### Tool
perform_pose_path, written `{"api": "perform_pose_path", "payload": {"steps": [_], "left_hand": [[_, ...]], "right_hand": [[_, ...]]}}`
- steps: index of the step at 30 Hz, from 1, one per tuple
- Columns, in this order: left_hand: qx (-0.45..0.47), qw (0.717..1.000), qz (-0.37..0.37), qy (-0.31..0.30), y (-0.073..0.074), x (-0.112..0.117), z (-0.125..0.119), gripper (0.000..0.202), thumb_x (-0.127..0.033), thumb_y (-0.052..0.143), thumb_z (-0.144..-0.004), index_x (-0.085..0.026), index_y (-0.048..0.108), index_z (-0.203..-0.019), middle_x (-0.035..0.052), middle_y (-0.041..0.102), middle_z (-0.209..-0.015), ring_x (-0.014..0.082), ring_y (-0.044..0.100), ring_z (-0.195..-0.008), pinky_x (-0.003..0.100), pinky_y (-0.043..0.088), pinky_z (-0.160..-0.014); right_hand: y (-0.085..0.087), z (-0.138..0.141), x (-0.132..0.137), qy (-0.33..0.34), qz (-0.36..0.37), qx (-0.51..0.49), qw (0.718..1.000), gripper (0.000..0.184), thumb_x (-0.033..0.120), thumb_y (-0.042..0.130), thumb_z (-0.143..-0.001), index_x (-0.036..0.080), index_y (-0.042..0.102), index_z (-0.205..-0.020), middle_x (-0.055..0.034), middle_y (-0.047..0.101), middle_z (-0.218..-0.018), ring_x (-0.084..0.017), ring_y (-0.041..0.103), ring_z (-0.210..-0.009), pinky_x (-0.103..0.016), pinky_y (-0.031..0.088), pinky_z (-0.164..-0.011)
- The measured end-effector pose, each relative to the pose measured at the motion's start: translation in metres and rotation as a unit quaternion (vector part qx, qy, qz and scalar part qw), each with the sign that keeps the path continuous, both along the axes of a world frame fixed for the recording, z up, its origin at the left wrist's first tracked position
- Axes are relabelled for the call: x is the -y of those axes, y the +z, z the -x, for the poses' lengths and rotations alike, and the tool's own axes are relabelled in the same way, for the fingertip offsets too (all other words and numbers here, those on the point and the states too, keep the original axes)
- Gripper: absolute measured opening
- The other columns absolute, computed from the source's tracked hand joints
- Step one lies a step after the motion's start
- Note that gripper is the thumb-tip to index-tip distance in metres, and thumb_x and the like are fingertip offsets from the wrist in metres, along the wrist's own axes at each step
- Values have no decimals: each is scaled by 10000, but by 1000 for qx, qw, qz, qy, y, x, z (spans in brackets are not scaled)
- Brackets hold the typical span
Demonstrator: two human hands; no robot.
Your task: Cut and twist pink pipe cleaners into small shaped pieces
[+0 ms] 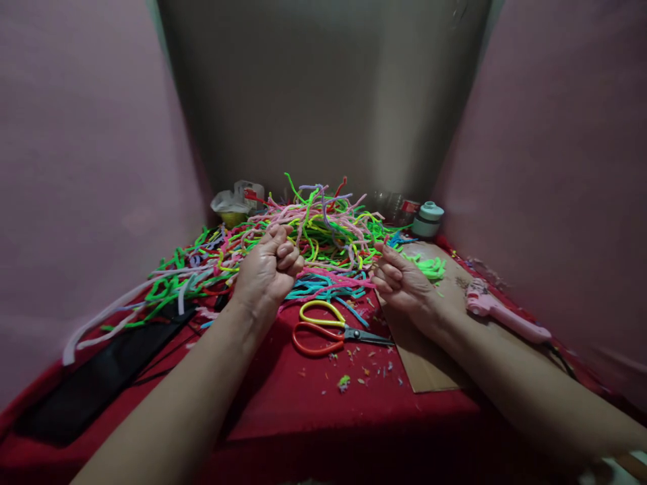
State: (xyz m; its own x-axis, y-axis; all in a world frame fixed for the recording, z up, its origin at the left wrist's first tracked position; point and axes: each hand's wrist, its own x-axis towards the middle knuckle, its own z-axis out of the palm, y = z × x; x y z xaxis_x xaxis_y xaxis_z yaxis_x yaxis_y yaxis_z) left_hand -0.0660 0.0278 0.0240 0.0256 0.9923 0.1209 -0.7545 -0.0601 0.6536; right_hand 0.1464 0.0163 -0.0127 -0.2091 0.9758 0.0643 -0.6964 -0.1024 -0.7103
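My left hand (270, 266) is closed, thumb pressed against curled fingers, in front of a large heap of colourful pipe cleaners (328, 229). Level with it on the right, my right hand (402, 279) is pinched shut above the edge of a piece of cardboard (429, 367). Whatever either hand holds is too small or hidden to make out. Between my forearms lie scissors (348, 333) with one yellow and one red handle, their blades pointing right. Blue and pink pipe cleaners (328, 286) lie just behind the scissors.
A pink glue gun (505, 316) lies at the right, its cord trailing. Bright green pieces (429, 267) rest on the cardboard. A teal-lidded jar (428, 219) stands behind. A black flat item (106, 377) lies left. Fuzz scraps dot the red cloth (303, 404). Pink walls flank both sides.
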Motion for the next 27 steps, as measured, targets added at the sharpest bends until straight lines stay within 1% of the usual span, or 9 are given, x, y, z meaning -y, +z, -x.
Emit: {"api": "perform_pose_path", "payload": {"steps": [5, 8, 10, 12, 15, 19, 22, 24, 27], "left_hand": [[-3, 1000, 11, 1, -3, -1, -2, 166, -102, 504, -833, -163, 466, -684, -97, 303, -420, 30, 232, -307, 170, 162, -339], [33, 999, 1, -7, -3, -1, -5, 165, -111, 498, -843, -156, 472, -686, -89, 338, -443, 29, 285, -329, 159, 243, -350], [52, 998, -13, -20, -3, 1, -10, 152, -91, 510, -831, -147, 482, -692, -61, 440, -508, 36, 414, -404, 162, 383, -436], [44, 998, -18, -29, -5, 4, -16, 112, -41, 517, -807, -131, 520, -739, -20, 551, -621, 60, 544, -540, 211, 495, -603], [0, 999, -5, -40, -13, 5, -23, 157, 29, 515, -766, -110, 563, -822, 12, 614, -714, 94, 613, -657, 291, 524, -761], [-36, 998, 44, -32, -22, 1, -23, 134, 7, 483, -788, -112, 539, -760, 0, 574, -594, 99, 591, -554, 279, 530, -638], [-38, 997, 53, -38, -20, 0, -18, 139, -41, 456, -825, -128, 495, -724, -23, 521, -532, 60, 476, -400, 181, 415, -432], [-32, 997, 51, -47, -14, 3, -15, 162, -91, 473, -840, -143, 454, -688, -59, 444, -483, 27, 330, -317, 149, 275, -350], [-26, 998, 8, -52, -4, 10, -12, 251, -166, 604, -780, -165, 399, -634, -107, 301, -447, 14, 225, -309, 154, 189, -340]], "right_hand": [[2, -2, 1, -25, 4, 30, 999, 45, 242, 599, -799, 199, 592, -809, 118, 182, -362, -56, 72, -364, -197, 146, -354], [2, -4, 0, -29, 5, 15, 999, 78, 271, 622, -786, 206, 579, -788, 114, 192, -366, -61, 91, -370, -205, 168, -368], [1, -4, -2, -24, -6, 6, 1000, 136, 303, 637, -779, 208, 549, -740, 109, 203, -378, -59, 120, -371, -205, 174, -374], [0, -3, -2, -25, -15, 11, 1000, 197, 325, 642, -775, 209, 506, -693, 104, 211, -398, -57, 143, -372, -203, 164, -373], [1, -2, -2, -15, -1, -1, 1000, 227, 282, 637, -783, 199, 457, -672, 98, 236, -434, -55, 162, -384, -197, 163, -369], [2, -1, -1, -15, 1, -22, 1000, 143, 205, 595, -800, 189, 478, -720, 85, 303, -470, -51, 248, -405, -184, 262, -408], [2, 5, 2, -6, -2, -6, 1000, 46, 152, 563, -785, 177, 524, -786, 45, 448, -563, -58, 399, -492, -195, 362, -498], [3, 14, 4, 8, -1, 14, 1000, 57, 123, 540, -783, 163, 546, -823, 49, 448, -548, -53, 387, -471, -192, 354, -481], [11, 37, 8, 58, -10, 68, 996, 82, 219, 497, -839, 170, 552, -875, 89, 358, -439, -42, 213, -352, -185, 208, -369]]}}
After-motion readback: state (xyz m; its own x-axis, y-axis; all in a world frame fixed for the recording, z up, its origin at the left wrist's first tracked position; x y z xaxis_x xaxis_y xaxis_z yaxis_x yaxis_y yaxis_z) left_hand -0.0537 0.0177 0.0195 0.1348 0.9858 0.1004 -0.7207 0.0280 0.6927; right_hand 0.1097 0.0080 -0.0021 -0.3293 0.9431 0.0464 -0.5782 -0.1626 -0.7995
